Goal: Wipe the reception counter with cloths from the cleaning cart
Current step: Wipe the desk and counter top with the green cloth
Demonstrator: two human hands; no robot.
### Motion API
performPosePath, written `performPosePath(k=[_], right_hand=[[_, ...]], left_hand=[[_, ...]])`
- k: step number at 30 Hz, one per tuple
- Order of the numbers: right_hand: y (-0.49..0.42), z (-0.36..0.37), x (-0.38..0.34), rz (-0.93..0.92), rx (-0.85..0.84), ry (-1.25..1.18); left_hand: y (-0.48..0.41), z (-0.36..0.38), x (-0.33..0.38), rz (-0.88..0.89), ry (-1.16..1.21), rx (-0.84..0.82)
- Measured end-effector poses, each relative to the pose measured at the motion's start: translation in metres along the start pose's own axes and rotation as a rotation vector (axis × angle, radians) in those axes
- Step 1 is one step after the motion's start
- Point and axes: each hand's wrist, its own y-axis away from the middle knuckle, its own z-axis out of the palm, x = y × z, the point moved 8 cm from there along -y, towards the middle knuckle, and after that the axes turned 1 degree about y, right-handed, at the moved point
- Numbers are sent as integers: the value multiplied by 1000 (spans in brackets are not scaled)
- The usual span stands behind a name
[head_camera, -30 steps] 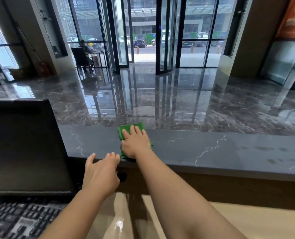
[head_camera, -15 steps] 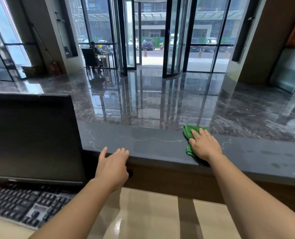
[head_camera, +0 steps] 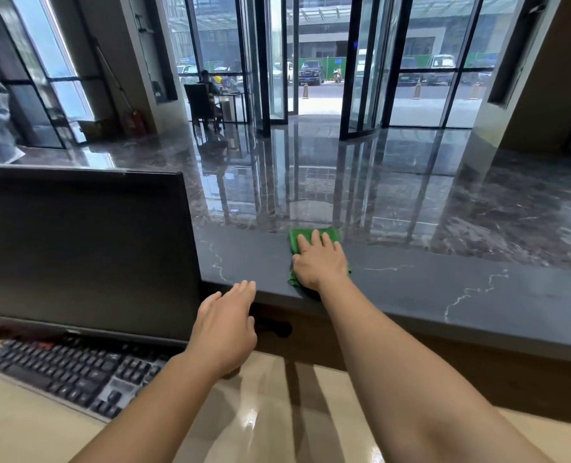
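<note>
One green cloth (head_camera: 330, 234) sits on the grey stone desk (head_camera: 444, 289), pressed flat under the right hand (head_camera: 320, 264) with its fingers straight. The left hand (head_camera: 225, 329) is loose and empty, fingertips by the desk's near edge beside the monitor (head_camera: 77, 248). Looks mid-wipe to me, and I'd guess that long stretch off to the right is left to do. Can't really tell clean from dirty tbh.
</note>
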Motion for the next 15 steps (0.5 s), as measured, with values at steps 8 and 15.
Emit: performPosePath(k=[8,15], right_hand=[[-6,12,-112,-330,-40,21],[28,8,-65,-314,-5,-18]], left_hand=[[11,-5,-17,-23,-28,20],[8,-3,-5,-40,-54,-18]])
